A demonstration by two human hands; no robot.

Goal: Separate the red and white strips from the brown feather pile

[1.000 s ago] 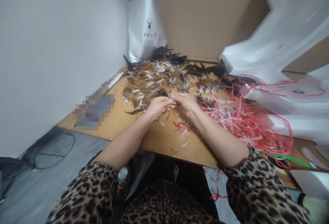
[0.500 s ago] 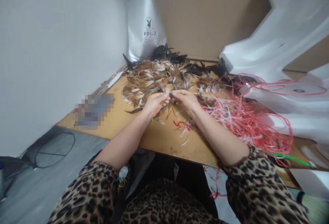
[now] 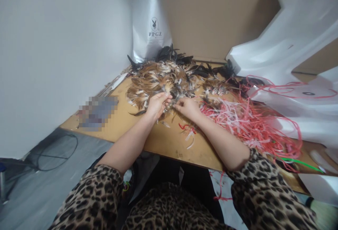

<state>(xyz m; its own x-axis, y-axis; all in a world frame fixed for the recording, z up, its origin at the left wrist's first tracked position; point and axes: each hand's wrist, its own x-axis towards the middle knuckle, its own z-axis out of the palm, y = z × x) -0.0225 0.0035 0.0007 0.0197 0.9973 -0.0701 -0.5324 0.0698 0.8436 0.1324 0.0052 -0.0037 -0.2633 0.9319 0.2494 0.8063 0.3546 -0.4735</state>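
My left hand [image 3: 157, 104] pinches a small tuft of pale tan feathers [image 3: 168, 88] between thumb and fingertips. Just to its right, my right hand [image 3: 188, 108] has thumb and forefinger pressed together over loose greyish feather bits; whatever is in that pinch is too small to make out. Behind both hands spreads a pile of brown and white feathers [image 3: 148, 78], with black feathers [image 3: 171, 54] along its far side. Close by my right forearm lies a tangle of red and white plastic strips [image 3: 243, 121].
A white bag with a rabbit logo [image 3: 150, 22] stands against the back panel. White sheeting [image 3: 285, 36] rises on the right, and a green strip [image 3: 303, 163] lies near the table's [image 3: 169, 145] right front. A short red piece [image 3: 187, 128] sits in front of my right hand.
My right hand has drawn slightly down and away from the fingertips of my left. The left hand has hardly moved, and the feather tuft above it shows more plainly.
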